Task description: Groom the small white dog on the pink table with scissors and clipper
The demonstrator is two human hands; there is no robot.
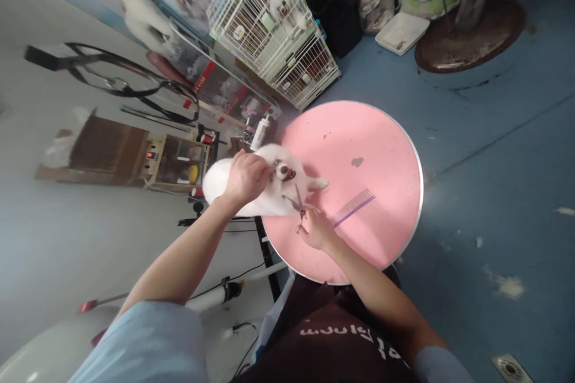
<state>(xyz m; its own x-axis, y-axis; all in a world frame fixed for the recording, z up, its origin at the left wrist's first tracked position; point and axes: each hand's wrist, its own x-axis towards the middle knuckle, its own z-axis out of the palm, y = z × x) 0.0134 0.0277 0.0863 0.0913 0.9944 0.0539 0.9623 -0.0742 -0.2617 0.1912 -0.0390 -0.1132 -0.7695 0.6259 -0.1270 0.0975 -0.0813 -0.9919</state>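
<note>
A fluffy white dog [287, 198] is on the pink round grooming table [381, 149], with one front leg stretched out over the top. My left hand [246, 176] rests at the dog's head, its fingers curled closed into the fur; the fingertips are partly hidden. My right hand [318, 228] has a pair of scissors [300, 208] by the handles. Their blades stand apart and point at the fur below the dog's muzzle. A purple-backed metal comb [354, 208] lies on the table just beyond my right hand.
A white bottle [261, 133] stands beside the table's far left edge. Stacked wire cages [274, 24], one with another white dog, stand behind. A black bin [336, 12] and a rusty round base [469, 36] are farther right. A black strap loop [130, 81] is at the left.
</note>
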